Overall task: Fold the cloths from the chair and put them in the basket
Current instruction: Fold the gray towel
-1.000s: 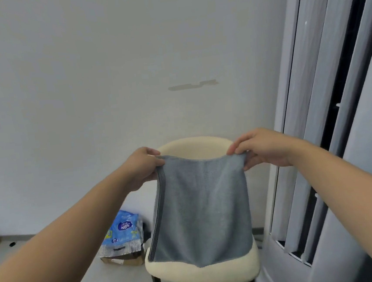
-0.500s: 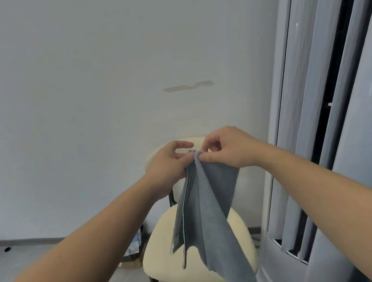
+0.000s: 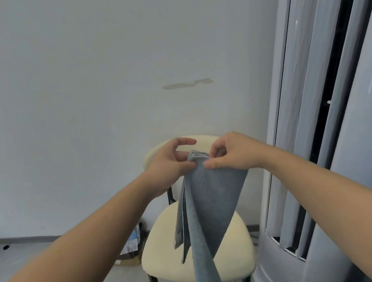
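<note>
A: What is the left hand [image 3: 171, 162] doing?
B: It pinches the bunched top corners of the grey cloth [image 3: 211, 202] between thumb and curled lower fingers. Its forefinger reaches forward above them and touches nothing.
A: And the right hand [image 3: 234, 154]?
B: Just beside it, nearly knuckle to knuckle. Thumb and forefinger nip the same top edge from the other side, and the other fingers are curled in.
A: So where is the cloth?
B: In the air, hanging from both hands in front of the cream chair [image 3: 236, 245]. Stacked layers show at the top and down its left edge. It widens below the hands, then narrows to a strip that runs off the bottom of the view. Whether it touches the seat I cannot tell.
A: Anything nearby?
B: A crumpled packet [image 3: 132, 241] on the floor left of the chair, by the white wall [image 3: 86, 105]
</note>
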